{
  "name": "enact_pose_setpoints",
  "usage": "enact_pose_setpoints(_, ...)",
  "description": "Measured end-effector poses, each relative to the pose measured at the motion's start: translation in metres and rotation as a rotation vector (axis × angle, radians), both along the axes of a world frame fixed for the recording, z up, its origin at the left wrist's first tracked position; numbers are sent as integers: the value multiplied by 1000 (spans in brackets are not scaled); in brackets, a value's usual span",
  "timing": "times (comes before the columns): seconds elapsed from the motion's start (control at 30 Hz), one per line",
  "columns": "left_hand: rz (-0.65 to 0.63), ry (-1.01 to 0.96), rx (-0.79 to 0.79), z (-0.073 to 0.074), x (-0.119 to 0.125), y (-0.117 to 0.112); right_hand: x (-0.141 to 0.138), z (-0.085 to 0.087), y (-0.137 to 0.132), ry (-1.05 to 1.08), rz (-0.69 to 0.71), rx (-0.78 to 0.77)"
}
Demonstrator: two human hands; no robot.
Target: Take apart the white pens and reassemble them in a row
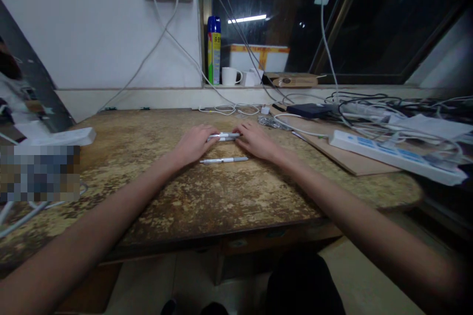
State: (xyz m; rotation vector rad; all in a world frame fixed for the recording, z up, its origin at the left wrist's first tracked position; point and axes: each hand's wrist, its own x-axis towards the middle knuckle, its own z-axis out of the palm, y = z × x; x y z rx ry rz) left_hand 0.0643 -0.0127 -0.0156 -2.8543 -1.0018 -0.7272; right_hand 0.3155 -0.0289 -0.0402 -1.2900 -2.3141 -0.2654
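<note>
Two slim white-and-grey pens (223, 137), or possibly more, lie side by side across the middle of the worn wooden table (221, 202). My left hand (195, 143) is closed with thumb and fingers on their left ends. At the right ends my right hand (254, 141) grips them in the same way, its fingertips partly hidden. Closer to me, a separate pen (223, 160) rests on the tabletop, roughly parallel to the held ones and touched by neither hand.
A white power strip (395, 155) and a brown board (343, 152) lie at the right among tangled cables (388, 101). Another white power strip (74, 136) is at the left. On the windowsill stand a spray can (214, 51) and a white mug (229, 76).
</note>
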Motion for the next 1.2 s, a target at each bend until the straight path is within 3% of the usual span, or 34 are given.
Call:
enact_pose_setpoints(0.17,22,-17,40,-2,1,-6,-9,0,11,-190,-85,63)
enact_pose_setpoints(0.4,26,-95,26,8,3,-15,-11,3,2,-178,-91,104)
enact_pose_setpoints(0.77,170,85,180,10,14,-23,-17,10,-10,-215,-135,68)
enact_pose_setpoints(0.97,350,175,117,20,25,-37,-22,15,-13,-238,-210,135)
enact_pose_setpoints(1.2,303,101,10,16,22,-33,-25,14,-15,-235,-226,189)
